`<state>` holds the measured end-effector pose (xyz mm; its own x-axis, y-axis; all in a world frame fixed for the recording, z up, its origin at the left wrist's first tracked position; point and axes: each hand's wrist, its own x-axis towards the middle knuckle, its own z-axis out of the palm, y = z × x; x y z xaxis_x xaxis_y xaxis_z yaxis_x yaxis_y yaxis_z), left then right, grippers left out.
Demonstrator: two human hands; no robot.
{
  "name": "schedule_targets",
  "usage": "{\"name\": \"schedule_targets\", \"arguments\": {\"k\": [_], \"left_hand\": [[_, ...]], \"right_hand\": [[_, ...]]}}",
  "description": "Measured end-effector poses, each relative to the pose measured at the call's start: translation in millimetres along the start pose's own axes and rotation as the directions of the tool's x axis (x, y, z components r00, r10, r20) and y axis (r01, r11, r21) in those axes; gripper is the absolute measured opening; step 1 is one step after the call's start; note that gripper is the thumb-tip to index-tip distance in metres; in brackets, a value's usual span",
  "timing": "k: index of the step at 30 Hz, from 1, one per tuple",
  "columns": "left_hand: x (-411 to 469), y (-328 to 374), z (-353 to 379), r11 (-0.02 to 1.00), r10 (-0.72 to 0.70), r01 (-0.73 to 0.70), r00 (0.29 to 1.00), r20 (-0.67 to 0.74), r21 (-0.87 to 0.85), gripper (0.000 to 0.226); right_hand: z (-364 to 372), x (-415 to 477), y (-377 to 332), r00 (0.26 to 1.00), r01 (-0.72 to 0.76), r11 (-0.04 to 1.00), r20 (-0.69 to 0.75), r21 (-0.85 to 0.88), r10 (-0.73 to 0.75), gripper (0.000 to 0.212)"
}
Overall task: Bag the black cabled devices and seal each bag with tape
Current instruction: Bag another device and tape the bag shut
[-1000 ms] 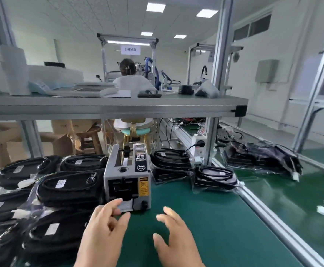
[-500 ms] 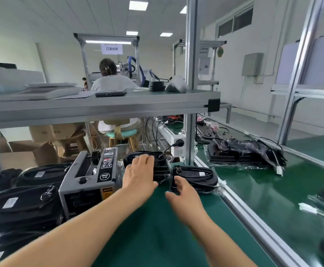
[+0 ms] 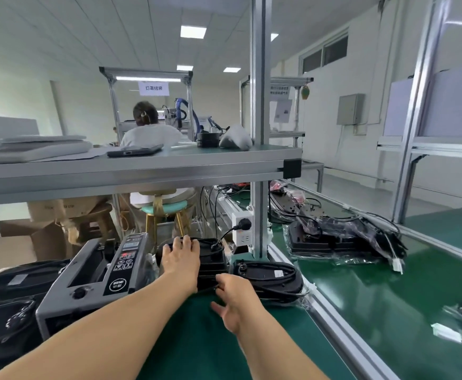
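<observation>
A black cabled device [image 3: 212,260] lies on the green mat [image 3: 196,338] under the shelf, just right of the grey tape dispenser [image 3: 95,281]. My left hand [image 3: 181,259] rests flat on top of it, fingers stretched toward its far edge. My right hand [image 3: 232,296] touches its near edge with the fingertips, thumb splayed away. A second black device in a clear bag [image 3: 269,278] lies directly to the right, against the aluminium rail. Several bagged black devices [image 3: 18,281] are stacked at the left.
A low shelf [image 3: 142,171] spans overhead, held by an upright post [image 3: 260,215] with a power socket [image 3: 242,229]. More black devices in plastic [image 3: 342,239] lie on the right-hand belt. A seated person [image 3: 150,133] works behind.
Both hands have reached forward from in front of the tape dispenser to the black device behind it; the left now lies on top, the right meets its near edge. My view swung right.
</observation>
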<state>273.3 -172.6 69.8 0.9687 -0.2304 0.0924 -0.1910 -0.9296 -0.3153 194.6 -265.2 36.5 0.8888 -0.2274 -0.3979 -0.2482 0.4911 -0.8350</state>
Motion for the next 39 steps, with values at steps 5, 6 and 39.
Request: {"name": "schedule_targets", "arguments": {"k": [5,6,39], "left_hand": [[6.5,2.7,6.2,1.0,-0.002,0.002,1.0,-0.005,0.023,0.082],[7.2,3.1,7.7,0.999,0.002,-0.001,1.0,-0.02,0.041,0.071],[-314.5,-84.9,7.8,0.836,0.219,-0.404,0.866,-0.449,-0.372,0.094]], "right_hand": [[-3.3,4.1,10.0,0.999,-0.021,0.997,-0.037,0.072,0.023,0.028],[-4.1,4.1,11.9,0.999,-0.023,0.997,-0.036,0.076,0.026,0.023],[-55.2,-217.0,77.1,0.852,-0.083,0.844,0.478,0.529,-0.216,0.12]]}}
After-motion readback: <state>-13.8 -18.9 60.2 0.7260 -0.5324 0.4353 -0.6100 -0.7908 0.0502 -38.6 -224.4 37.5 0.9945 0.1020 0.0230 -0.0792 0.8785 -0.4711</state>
